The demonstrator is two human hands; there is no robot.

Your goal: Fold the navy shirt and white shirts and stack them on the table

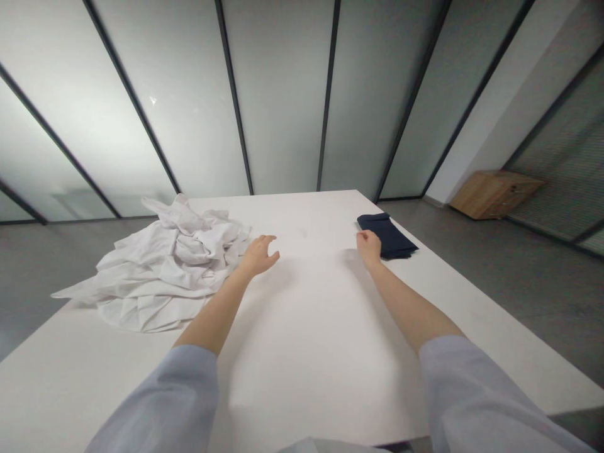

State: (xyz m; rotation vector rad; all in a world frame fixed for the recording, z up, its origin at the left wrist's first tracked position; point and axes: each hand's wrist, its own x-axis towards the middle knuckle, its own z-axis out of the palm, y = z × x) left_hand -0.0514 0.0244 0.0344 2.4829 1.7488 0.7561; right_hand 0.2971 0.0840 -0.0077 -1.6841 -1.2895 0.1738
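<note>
L hand (258,255), just left of frame centre: open, fingers spread and slightly curled, thumb out to the right, holding nothing. It hovers low over the table, just beside the right edge of the white cloth pile (165,267); can't tell if the fingertips touch the fabric.

R hand (369,246), right of centre: fingers curled in, a loose fist, knuckles up. It sits at the near-left edge of the folded navy cloth (389,234); touching or nearly so, and can't tell if it pinches the edge.

Both forearms are bare, running down to pale blue-grey sleeves (476,390) at the bottom corners.

White pile: crumpled and loose, centre-left of frame, spreading to the table's left edge. Navy cloth: flat, neat stack, right of centre near the table's far right edge. The two cloths lie well apart.

White table (306,352) fills lower frame. Behind it are frosted glass panels w/ dark frames (283,94) across the top. Wooden cabinet (493,194) on grey floor, right side.
</note>
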